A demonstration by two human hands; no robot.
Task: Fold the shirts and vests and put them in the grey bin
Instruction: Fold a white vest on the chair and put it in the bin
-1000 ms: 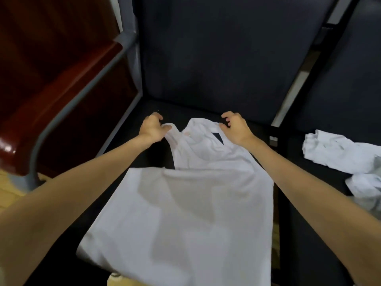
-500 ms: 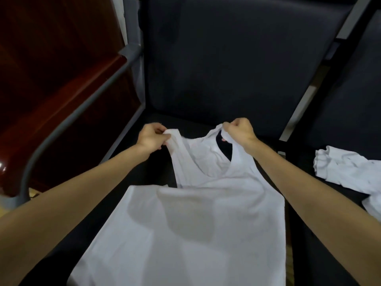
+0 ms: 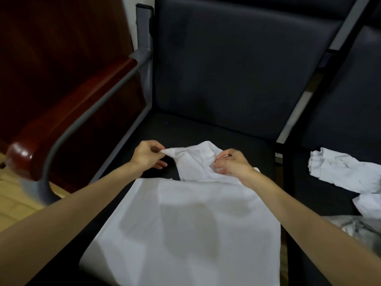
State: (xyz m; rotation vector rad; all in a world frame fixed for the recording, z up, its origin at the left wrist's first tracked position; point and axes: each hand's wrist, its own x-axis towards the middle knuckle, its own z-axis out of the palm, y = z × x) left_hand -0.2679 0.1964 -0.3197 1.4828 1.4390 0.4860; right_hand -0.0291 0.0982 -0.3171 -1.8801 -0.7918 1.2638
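Both hands' fingers pinch white cotton vest straps on dark padded chair seat; crumpled white garments lie on neighbouring seat.

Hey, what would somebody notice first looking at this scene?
A white vest spread across the dark chair seat, centre frame. The left hand and right hand each pinch its far end. More crumpled white garments lie on the next seat, right.

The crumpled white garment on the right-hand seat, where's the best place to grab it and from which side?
Judging by its pose, pinch the crumpled white garment at its raised, ruffled near-left edge, coming from the left and above. That edge stands proud of the dark seat cushion, so fingers can close on it; the far right runs out of frame.
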